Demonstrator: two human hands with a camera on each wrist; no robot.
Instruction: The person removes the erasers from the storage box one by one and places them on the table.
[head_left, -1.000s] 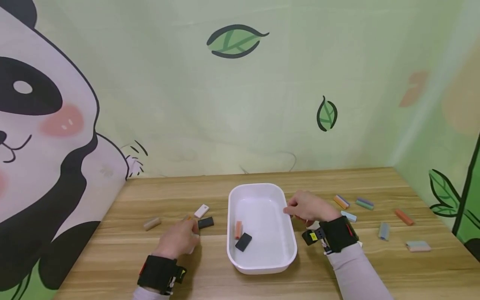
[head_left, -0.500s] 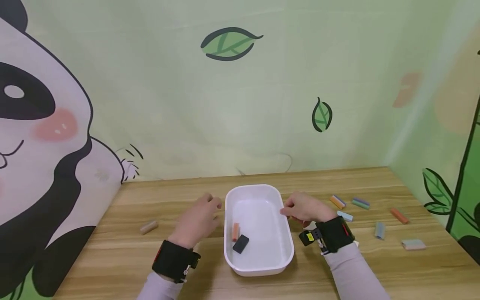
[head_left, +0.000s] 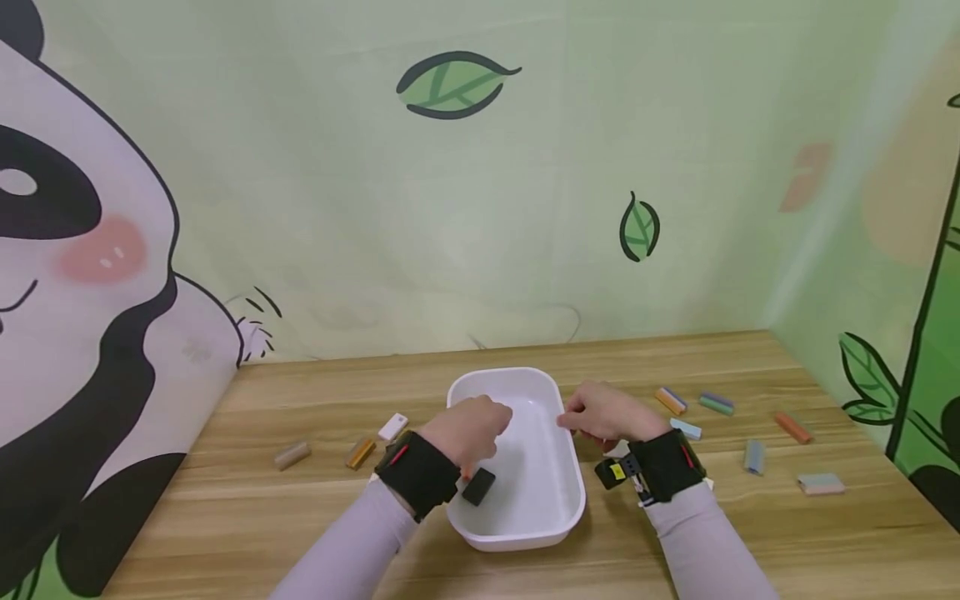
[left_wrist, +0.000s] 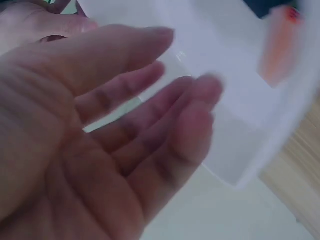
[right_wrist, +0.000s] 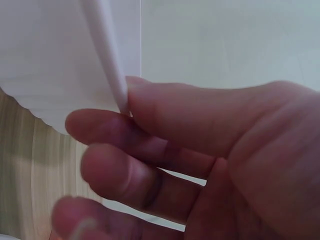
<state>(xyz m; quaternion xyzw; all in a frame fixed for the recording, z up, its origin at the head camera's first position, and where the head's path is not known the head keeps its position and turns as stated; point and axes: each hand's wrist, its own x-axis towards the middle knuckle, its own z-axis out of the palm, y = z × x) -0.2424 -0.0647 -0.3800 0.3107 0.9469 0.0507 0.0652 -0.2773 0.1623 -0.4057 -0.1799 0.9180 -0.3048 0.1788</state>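
A white plastic tub (head_left: 517, 542) stands mid-table. My right hand (head_left: 611, 412) pinches its right rim between thumb and index finger; the right wrist view shows the thumb (right_wrist: 175, 115) against the rim (right_wrist: 107, 55). My left hand (head_left: 468, 429) hovers over the tub's left side, its fingers relaxed and slightly bent. Nothing shows between those fingers (left_wrist: 192, 132) in the left wrist view. Inside the tub lie a black oblong block (head_left: 478, 486) and an orange block (left_wrist: 280, 47), the latter mostly covered by the left hand in the head view.
Left of the tub are a brown block (head_left: 292, 455), an orange-brown one (head_left: 361, 453) and a white one (head_left: 393, 427). Several coloured blocks lie to the right, among them a red-orange one (head_left: 793, 427) and a grey-blue one (head_left: 754, 457). A printed cloth backdrop (head_left: 337, 208) rises behind the table.
My left hand has moved right from the blocks on the table to over the tub, uncovering the white and orange-brown blocks. My right hand stays at the rim.
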